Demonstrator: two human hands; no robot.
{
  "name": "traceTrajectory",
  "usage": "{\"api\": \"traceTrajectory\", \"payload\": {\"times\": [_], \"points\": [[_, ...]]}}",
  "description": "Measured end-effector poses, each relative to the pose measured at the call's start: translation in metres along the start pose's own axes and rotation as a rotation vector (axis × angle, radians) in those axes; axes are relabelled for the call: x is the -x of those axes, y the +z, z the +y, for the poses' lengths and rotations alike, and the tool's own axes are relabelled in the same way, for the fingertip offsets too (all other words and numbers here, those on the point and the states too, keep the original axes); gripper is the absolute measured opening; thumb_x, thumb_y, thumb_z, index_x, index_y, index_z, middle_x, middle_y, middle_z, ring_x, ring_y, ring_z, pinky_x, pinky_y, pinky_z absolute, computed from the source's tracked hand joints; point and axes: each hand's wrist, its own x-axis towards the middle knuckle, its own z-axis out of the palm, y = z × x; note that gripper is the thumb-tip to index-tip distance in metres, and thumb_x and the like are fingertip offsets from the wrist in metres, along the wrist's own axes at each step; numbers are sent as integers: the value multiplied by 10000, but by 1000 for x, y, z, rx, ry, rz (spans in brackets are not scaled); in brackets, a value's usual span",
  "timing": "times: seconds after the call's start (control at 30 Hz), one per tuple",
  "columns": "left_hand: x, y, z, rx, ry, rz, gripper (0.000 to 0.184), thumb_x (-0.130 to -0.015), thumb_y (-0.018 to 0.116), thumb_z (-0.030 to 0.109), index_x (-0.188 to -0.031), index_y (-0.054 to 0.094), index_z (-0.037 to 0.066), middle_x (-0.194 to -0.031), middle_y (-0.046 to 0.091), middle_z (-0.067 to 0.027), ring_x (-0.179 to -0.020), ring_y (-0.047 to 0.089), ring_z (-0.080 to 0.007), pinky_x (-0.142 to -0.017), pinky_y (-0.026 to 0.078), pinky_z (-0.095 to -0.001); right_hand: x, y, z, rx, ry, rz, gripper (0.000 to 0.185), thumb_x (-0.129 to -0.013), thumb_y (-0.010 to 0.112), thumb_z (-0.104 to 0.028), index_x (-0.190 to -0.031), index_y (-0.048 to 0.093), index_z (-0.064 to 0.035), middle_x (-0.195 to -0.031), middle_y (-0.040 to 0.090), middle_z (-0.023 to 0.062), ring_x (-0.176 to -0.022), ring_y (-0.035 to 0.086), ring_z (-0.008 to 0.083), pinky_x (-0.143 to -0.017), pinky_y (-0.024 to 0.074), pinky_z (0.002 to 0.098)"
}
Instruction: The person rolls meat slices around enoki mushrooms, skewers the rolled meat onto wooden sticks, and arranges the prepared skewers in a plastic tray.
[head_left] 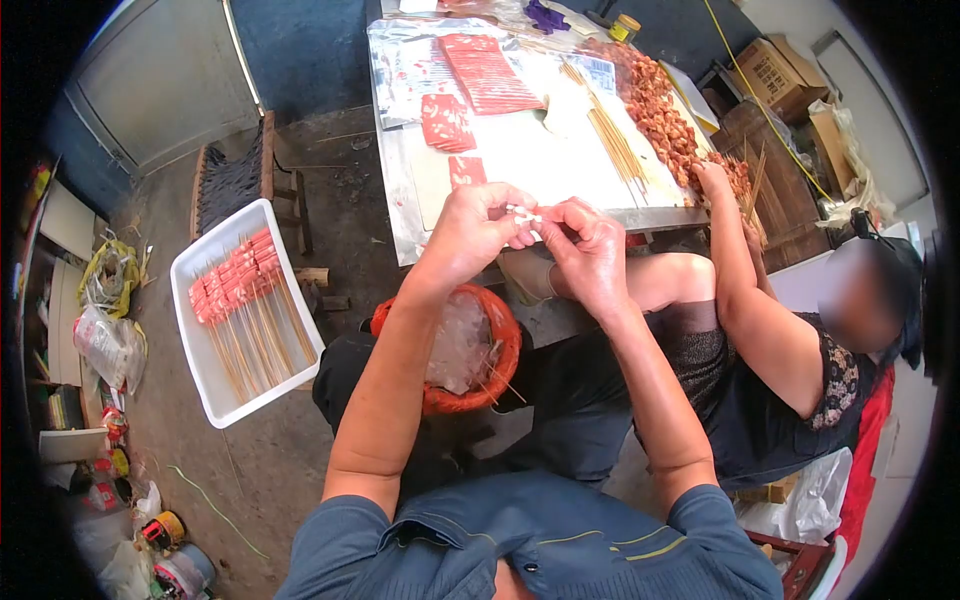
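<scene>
My left hand (478, 222) and my right hand (588, 250) meet in front of the table's near edge, fingers pinched together. Between the fingertips is a small white-and-pink piece (523, 214), too small to name surely. Just beyond the hands, on a white board (540, 165), lie a short meat slice (466, 171), a stack of marbled meat slices (447, 123) and a larger sheet of sliced meat (487, 75). A bundle of bamboo skewers (610, 135) rests farther right. Below my hands stands an orange-lined bucket (510, 345) with clear plastic inside.
At left, a white tray (212, 385) holds meat skewers (240, 280), beside a stool (265, 165). A co-worker (790, 350) sits at right, one hand by a heap of meat chunks (660, 115). Cardboard boxes (780, 75) stand behind; bags and jars line the left floor.
</scene>
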Motion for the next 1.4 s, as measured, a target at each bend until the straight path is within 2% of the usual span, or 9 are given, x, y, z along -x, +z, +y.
{"api": "traceTrajectory", "payload": {"times": [0.13, 0.3, 0.7, 0.9, 1.03, 1.1, 1.2, 1.3, 1.4], "points": [[1, -2, 4, -1, -36, -46, 157, -901, 643, 8, -1044, 663, -53, -863, 701, -92, -762, 671, -131, -698, 551, -254, -6, -7, 1, 62, -2, -55, 32, -819, 707, 1, -846, 697, -10, -835, 692, 99, -730, 663, 164, -631, 513, 282], [2, -2, 6, 4, -57, -110, 181, -892, 669, 28, -1049, 656, -60, -864, 702, -108, -763, 674, -137, -708, 552, -260, -6, -9, 17, -320, 145, -160, 66, -802, 719, 17, -826, 696, -40, -839, 700, 60, -744, 653, 125, -640, 510, 252], [4, -1, 6, -154, -139, 57, 101, -864, 671, 48, -900, 688, -45, -732, 687, -98, -627, 654, -130, -582, 540, -267, -4, 0, 5, -16, -29, -144, 72, -774, 718, 19, -775, 654, -12, -755, 672, 85, -690, 655, 160, -621, 500, 293], [5, -16, 4, -255, 27, 122, 73, -820, 655, 27, -822, 697, -33, -687, 680, -99, -597, 643, -140, -566, 523, -273, -14, 22, 6, -91, 0, -129, 52, -790, 712, 41, -795, 667, 17, -791, 685, 90, -693, 649, 134, -647, 523, 276], [-2, -33, -1, -619, 254, 174, 101, -770, 674, 47, -842, 708, -14, -737, 679, -128, -639, 642, -167, -600, 509, -321, -32, 33, 7, 21, -52, -117, 55, -782, 721, 22, -782, 667, 9, -763, 679, 96, -671, 648, 158, -639, 521, 287], [-4, -38, 5, -387, 108, 154, 122, -777, 687, 63, -864, 709, -20, -778, 690, -121, -677, 639, -162, -633, 505, -310, -40, 39, 15, -20, -159, -124, 80, -774, 734, -12, -759, 657, -2, -734, 665, 106, -641, 639, 195, -609, 509, 306], [-7, -48, 17, -589, 128, 150, 149, -795, 685, 82, -891, 701, -31, -792, 691, -99, -751, 639, -139, -701, 499, -287, -52, 48, 22, -25, -131, -150, 99, -772, 740, -40, -750, 648, -11, -716, 651, 115, -614, 625, 220, -580, 493, 326], [-10, -56, 8, -590, 155, 191, 161, -797, 682, 84, -906, 698, -33, -803, 691, -100, -746, 634, -141, -699, 498, -296, -57, 55, 27, -72, -140, -163, 99, -781, 731, -46, -754, 643, -12, -707, 638, 123, -599, 615, 226, -570, 485, 338], [-14, -56, -4, -676, 190, 174, 144, -792, 661, 71, -894, 687, -28, -790, 670, -128, -715, 630, -191, -682, 493, -325, -53, 59, 35, -84, -111, -188, 78, -788, 710, -41, -758, 640, -23, -730, 643, 120, -619, 631, 242, -582, 493, 347]]}}
